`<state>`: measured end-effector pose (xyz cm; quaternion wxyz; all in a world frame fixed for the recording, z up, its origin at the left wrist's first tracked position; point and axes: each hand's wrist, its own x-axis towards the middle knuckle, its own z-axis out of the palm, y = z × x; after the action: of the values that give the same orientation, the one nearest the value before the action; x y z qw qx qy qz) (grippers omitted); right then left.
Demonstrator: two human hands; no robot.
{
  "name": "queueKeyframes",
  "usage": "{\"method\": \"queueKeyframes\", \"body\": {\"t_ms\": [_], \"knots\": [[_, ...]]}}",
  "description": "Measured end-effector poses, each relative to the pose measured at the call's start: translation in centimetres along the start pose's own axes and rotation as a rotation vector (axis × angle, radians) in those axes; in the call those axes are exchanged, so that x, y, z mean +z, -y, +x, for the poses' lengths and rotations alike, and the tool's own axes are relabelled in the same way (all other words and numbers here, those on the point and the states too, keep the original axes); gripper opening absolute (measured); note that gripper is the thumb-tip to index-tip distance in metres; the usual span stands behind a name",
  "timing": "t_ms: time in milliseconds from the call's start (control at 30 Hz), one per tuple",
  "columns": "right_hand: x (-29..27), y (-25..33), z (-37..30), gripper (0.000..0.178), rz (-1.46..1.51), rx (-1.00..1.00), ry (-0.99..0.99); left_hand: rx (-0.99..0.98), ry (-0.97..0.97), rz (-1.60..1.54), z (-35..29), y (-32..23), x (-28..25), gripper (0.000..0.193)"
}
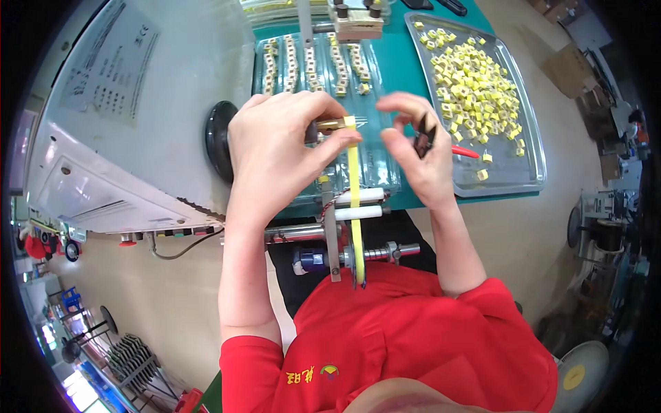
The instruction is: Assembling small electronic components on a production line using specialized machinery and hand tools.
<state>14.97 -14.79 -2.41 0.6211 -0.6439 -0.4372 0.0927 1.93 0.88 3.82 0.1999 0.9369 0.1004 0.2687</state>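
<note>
A small yellow-wrapped coil [350, 122] with thin wire pins sits on the tip of a brass-coloured spindle [330, 125] beside the large white machine. My left hand [282, 141] curls round the spindle, its thumb and forefinger closing on the coil. From the coil, yellow tape [354, 172] runs down past two white rollers [359, 204] to a reel in front of my body. Just right of the coil is my right hand [428, 155], thumb and forefinger apart. Tucked in its palm is a dark tool with a red handle [465, 151], partly hidden by the fingers.
A metal tray [506, 180] with a heap of yellow coils lies at the right on the green table [399, 69]. Clear plastic trays [375, 110] with rows of coils lie behind my hands. A black knob [220, 142] juts from the white machine [151, 124].
</note>
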Motion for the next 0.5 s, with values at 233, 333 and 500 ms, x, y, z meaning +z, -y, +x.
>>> {"method": "queueKeyframes", "body": {"t_ms": [233, 333, 500], "knots": [[3.3, 1.7, 3.1, 0.036, -0.207, -0.262, -0.024, 0.156, -0.163, 0.090, -0.5, 0.7, 1.3, 0.017], [3.2, 2.5, 3.0, 0.036, -0.092, -0.098, 0.019, 0.163, -0.150, 0.075, -0.4, 0.7, 1.3, 0.018], [3.6, 0.3, 2.5, 0.035, 0.433, 0.160, 0.158, 0.190, -0.185, 0.086, -0.6, 0.2, 0.8, 0.006]]}}
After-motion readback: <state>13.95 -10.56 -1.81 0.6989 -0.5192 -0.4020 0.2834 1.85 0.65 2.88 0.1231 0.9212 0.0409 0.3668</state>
